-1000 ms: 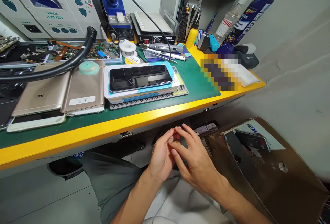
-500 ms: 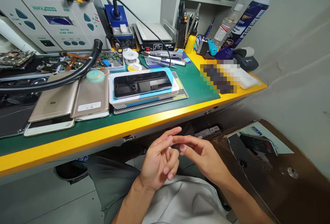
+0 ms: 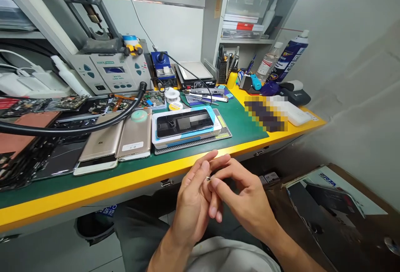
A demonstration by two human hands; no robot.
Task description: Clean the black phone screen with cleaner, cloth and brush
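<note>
My left hand (image 3: pixel 195 199) is raised in front of the bench edge, palm turned inward, with its fingers curled around a small shiny metal piece (image 3: pixel 208 178). Too little of the piece shows to tell its kind. From the other side my right hand (image 3: pixel 242 195) brings its thumb and index fingertips together at the same piece. Beyond the hands, a dark phone (image 3: pixel 185 122) lies face up on a white and blue box (image 3: pixel 187 140). Two gold phones (image 3: pixel 100 138) lie face down to the left of that box.
A black hose (image 3: pixel 78 130) crosses above the phones from the soldering station (image 3: pixel 114 71). Solder spools (image 3: pixel 172 95), a hot plate (image 3: pixel 196 74) and a spray can (image 3: pixel 289 59) stand along the back. At lower right is a brown box (image 3: pixel 343 222). The yellow bench edge (image 3: pixel 125 170) runs ahead.
My right hand's fingertips have moved left and closed in on the small metal piece at my left hand. The camera view has tilted up and turned left, showing more shelving.
</note>
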